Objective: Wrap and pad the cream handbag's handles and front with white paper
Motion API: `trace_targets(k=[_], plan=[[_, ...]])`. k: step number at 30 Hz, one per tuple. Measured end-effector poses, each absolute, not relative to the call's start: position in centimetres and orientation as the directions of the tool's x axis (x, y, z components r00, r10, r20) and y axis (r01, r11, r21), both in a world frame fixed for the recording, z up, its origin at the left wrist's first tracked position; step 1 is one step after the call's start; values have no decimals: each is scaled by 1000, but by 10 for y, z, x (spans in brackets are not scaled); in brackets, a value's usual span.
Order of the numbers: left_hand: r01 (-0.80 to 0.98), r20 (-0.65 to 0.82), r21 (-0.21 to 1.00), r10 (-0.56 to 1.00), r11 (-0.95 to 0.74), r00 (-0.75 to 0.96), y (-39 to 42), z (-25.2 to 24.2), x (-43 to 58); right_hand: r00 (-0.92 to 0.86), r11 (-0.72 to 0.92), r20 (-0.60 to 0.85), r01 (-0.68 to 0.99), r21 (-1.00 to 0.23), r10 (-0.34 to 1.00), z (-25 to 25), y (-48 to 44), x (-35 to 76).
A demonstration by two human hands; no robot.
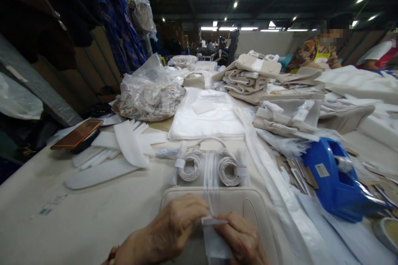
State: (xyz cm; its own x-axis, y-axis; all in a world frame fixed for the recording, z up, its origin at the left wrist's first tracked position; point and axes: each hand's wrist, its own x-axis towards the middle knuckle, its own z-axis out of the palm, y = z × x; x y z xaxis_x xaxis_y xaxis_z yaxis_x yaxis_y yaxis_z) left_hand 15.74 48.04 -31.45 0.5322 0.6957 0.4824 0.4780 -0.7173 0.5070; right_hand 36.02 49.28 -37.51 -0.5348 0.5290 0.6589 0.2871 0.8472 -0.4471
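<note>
A beige handbag (261, 211) lies flat in front of me. Beyond its top edge are two coiled straps (230, 170), wrapped in pale padding, and a thin curved handle (211, 140). A translucent white strip (212, 174) runs down between the coils onto the bag. My left hand (174, 225) pinches the strip at the bag's middle, fingers closed. Opposite it, my right hand (241, 234) grips the folded white end (214, 242) of the strip between thumb and fingers. The fingertips of both hands nearly meet.
White foam pieces (108, 159) and an orange-brown phone (77, 133) lie left. Ahead are a stack of white plastic bags (207, 116) and a bulging clear bag (151, 95). Beige bags (248, 78) pile up right, near a blue tape dispenser (329, 178). A co-worker (311, 54) is beyond.
</note>
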Motion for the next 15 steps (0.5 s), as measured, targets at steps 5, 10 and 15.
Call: trace_targets(k=[5,10,15], plan=[[635,583,378,706,-674,403,501,-327,163,-589,797,552,319,-513,591,-370,489,364],[657,519,148,624,-739,585,498,-351,172,-610,810,543,342,-476,576,-368,488,363],[695,444,86,653,-713,614,493,-345,168,-599,783,522,339,-521,607,-381,464,373]])
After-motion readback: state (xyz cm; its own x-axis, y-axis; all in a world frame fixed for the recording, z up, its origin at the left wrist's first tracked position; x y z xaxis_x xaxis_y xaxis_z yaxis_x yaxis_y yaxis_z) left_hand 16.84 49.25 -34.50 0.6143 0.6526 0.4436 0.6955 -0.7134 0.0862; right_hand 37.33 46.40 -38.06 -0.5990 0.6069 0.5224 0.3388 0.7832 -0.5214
